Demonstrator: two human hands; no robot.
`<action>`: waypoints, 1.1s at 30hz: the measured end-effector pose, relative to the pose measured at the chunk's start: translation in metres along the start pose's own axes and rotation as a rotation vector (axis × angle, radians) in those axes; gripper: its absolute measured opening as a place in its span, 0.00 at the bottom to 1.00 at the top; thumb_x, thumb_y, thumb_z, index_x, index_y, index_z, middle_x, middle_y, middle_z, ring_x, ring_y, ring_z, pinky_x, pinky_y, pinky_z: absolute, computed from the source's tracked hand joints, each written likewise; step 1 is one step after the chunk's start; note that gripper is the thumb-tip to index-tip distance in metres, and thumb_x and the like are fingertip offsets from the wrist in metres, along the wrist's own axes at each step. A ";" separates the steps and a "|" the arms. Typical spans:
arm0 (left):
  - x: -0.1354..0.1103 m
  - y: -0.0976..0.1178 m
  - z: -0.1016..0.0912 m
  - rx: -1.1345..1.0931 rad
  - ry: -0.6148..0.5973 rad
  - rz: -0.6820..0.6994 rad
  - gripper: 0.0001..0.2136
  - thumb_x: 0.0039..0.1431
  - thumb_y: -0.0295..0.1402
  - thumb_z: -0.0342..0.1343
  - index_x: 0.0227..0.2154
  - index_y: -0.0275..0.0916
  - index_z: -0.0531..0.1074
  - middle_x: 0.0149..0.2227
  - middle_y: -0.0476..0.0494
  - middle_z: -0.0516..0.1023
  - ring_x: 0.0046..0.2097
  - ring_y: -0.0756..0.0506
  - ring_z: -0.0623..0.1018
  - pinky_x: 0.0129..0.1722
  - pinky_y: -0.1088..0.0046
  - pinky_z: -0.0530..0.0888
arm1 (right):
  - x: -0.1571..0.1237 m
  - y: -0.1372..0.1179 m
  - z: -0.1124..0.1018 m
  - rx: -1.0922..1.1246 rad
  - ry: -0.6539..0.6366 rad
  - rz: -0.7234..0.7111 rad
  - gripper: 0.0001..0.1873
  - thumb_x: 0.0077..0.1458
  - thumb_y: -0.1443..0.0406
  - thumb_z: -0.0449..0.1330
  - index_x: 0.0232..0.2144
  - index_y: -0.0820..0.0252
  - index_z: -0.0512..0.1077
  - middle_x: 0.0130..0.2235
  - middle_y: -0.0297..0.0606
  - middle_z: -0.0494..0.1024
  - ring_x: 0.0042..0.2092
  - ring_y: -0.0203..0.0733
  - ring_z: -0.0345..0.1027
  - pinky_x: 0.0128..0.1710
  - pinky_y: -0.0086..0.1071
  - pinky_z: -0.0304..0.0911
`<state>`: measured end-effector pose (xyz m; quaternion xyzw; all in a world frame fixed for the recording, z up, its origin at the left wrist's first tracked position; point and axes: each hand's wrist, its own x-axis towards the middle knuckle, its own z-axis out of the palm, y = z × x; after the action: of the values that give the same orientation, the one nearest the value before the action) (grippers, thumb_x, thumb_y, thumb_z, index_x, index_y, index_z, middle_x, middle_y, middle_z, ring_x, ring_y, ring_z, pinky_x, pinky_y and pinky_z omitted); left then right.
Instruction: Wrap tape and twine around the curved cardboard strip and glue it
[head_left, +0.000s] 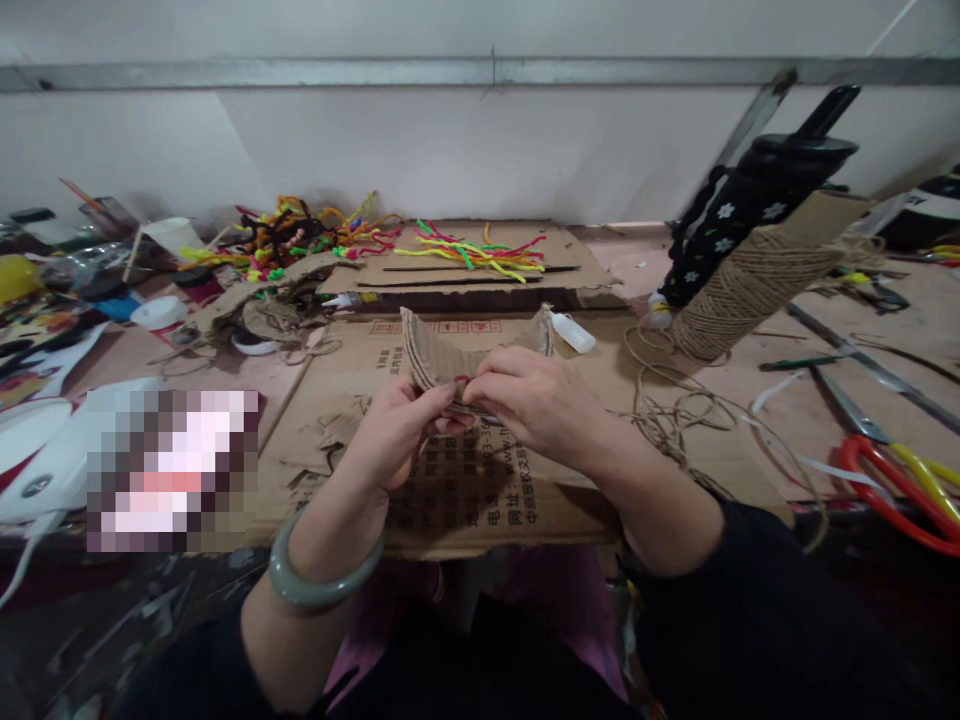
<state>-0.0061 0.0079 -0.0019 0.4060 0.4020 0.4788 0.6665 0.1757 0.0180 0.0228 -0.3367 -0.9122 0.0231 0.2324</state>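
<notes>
Both hands meet over the printed cardboard sheet [315, 370] in the middle. My left hand [409, 420] is closed on the lower left edge of a curved, layered piece of corrugated cardboard [442, 345], thumb on top. Fingers bent in a pinch, my right hand [532, 400] presses at the same lower edge. A small red spot shows between the two hands; what it is I cannot make out. Just behind the cardboard piece lies a small white squeeze bottle [574, 334].
Colourful pipe cleaners [480, 250] lie on a cardboard box at the back. To the right stand a twine cone [757, 290] and a black flowered umbrella [735, 200]; loose twine trails below. Red-and-yellow scissors [877, 460] lie far right. Paint pots [112, 298] and a white device [52, 470] sit left.
</notes>
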 end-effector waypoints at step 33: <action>0.003 0.000 -0.001 -0.034 0.110 0.039 0.11 0.41 0.28 0.66 0.31 0.34 0.74 0.28 0.47 0.79 0.26 0.52 0.76 0.25 0.80 0.74 | -0.002 0.002 0.001 -0.151 0.133 -0.094 0.12 0.63 0.68 0.52 0.34 0.60 0.76 0.36 0.39 0.77 0.39 0.41 0.66 0.36 0.32 0.59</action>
<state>-0.0063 0.0106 -0.0028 0.3755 0.4219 0.5199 0.6409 0.1774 0.0184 0.0207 -0.3108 -0.9087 -0.0787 0.2672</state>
